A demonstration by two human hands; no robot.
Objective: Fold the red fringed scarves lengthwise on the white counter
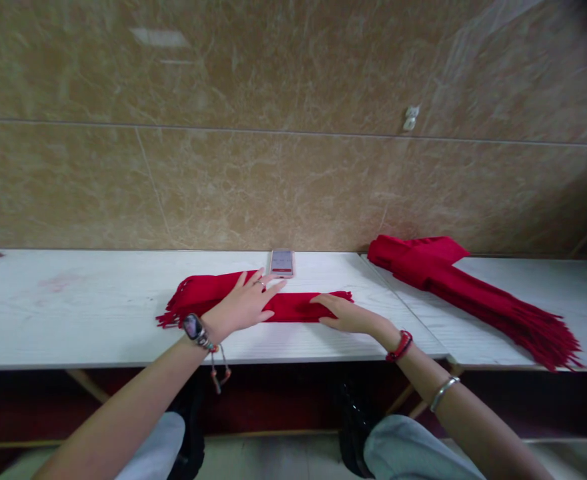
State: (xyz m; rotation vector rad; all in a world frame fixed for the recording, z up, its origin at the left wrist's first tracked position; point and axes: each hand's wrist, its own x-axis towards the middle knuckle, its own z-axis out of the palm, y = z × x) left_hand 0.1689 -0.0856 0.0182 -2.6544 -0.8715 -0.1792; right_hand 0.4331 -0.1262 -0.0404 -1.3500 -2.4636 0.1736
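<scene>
A red scarf (293, 308) with fringed ends lies folded lengthwise on the white table in front of me. Spread fingers of my left hand (243, 303) rest on its left half, a ring on one of them. At the right part of the scarf, my right hand (346, 313) lies on the cloth with its fingers extended toward the left. Fringe shows at the left end and also at the far right edge. Part of the cloth is hidden under both hands.
A phone (282, 263) with a lit screen lies behind the scarf, near the marbled wall (273, 187). On the right, a second red fringed scarf (453, 283) lies bent across the seam between tables. The white table's (98, 340) front edge runs just before my knees.
</scene>
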